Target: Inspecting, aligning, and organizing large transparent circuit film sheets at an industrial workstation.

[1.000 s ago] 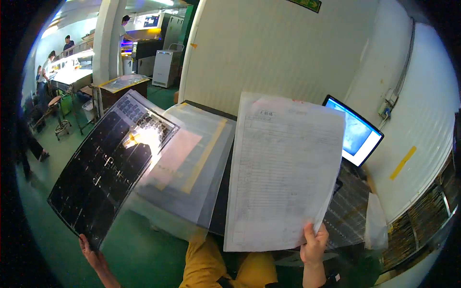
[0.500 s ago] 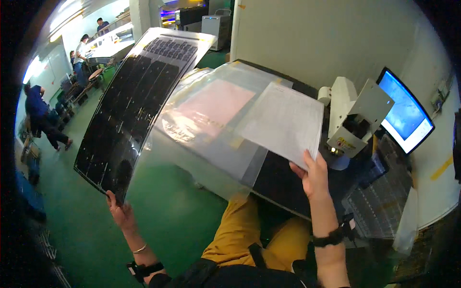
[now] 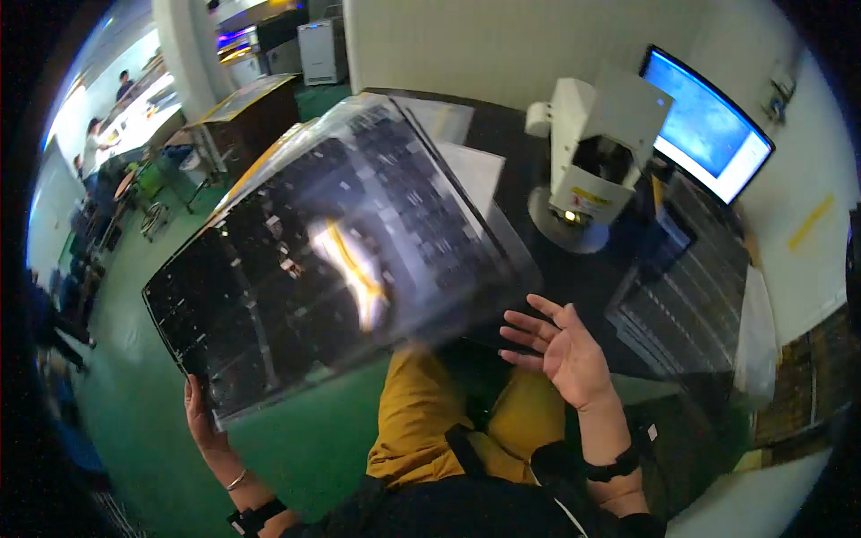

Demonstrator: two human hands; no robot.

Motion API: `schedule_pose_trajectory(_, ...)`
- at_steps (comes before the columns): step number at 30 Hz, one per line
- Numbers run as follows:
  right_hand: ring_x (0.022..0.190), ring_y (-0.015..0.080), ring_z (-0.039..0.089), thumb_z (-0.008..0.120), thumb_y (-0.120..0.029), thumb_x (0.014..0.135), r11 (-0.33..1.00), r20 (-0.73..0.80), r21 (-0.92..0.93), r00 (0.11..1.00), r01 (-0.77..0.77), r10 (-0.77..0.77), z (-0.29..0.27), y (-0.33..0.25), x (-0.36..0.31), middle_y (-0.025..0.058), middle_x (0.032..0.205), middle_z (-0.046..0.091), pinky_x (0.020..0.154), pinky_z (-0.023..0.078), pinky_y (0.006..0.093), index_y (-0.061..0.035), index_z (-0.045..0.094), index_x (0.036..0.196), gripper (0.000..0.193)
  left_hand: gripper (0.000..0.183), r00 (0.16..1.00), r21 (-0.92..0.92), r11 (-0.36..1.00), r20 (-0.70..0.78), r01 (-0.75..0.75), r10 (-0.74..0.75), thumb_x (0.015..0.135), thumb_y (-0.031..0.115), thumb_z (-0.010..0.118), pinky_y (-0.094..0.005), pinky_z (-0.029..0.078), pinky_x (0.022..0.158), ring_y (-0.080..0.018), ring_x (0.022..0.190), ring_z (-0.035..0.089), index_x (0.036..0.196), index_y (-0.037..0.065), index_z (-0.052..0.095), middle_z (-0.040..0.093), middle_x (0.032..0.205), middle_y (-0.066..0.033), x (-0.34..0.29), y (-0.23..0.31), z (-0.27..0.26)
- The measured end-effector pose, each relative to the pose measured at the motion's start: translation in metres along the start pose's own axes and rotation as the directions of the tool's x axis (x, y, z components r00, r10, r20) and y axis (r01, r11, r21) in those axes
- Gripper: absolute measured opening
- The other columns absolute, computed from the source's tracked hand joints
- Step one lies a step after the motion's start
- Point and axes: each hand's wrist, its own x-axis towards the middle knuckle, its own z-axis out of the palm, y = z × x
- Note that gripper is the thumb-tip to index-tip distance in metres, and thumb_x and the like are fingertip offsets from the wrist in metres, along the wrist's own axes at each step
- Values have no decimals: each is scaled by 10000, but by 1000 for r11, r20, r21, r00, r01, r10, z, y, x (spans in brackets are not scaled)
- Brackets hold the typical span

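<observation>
A large, bendy dark film sheet [image 3: 269, 305] with fine pale printed patterns slopes across the view, a bright light gleaming on its glossy middle. My left hand [image 3: 204, 414] pinches its near left corner. Beyond the sheet's right end, my right hand [image 3: 572, 359] is raised with fingers spread, holding nothing. The sheet's far right part is over the dark tabletop [image 3: 529, 287] and hides most of the stack there. A white sheet [image 3: 475, 170] shows past its far edge.
At the right of the table stands a white desktop machine [image 3: 592, 152] on a round base, with a lit monitor [image 3: 708, 125] behind it. Dark sheets [image 3: 682, 314] lie at the right. A brown cabinet [image 3: 247, 121] stands far left; people work beyond.
The film sheet has swung rightward and down over the table, still in my left hand. My right hand has let go of the white sheet and spread its fingers. The view has shifted.
</observation>
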Motion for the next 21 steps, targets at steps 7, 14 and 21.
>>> schedule_pose_trajectory(7,927,173,558,478,-210,891,999,-101,-49,995,20,-25,-27,8,-48,105,1064,558,824,470,354,-7,433,1183,358,260,982,404,915,173,5,-81,894,223,509,-249,437,737,-125,852,548,1027,3,550,591,961,-42,35,3,59)
schedule_pose_trajectory(14,631,28,502,558,-86,826,884,-362,-461,893,78,-268,-55,9,-53,-25,739,554,547,393,169,-30,572,919,110,256,909,511,821,164,254,-384,891,245,515,-205,430,601,-59,685,530,930,-1,573,591,834,-3,49,-14,116)
schedule_pose_trajectory(21,535,46,579,511,-149,870,878,-398,-477,879,46,-262,-70,24,-47,-21,693,581,375,461,178,-80,538,846,78,326,920,433,863,160,259,-357,899,325,484,-217,450,592,-81,679,545,945,16,575,600,833,-19,42,-21,94)
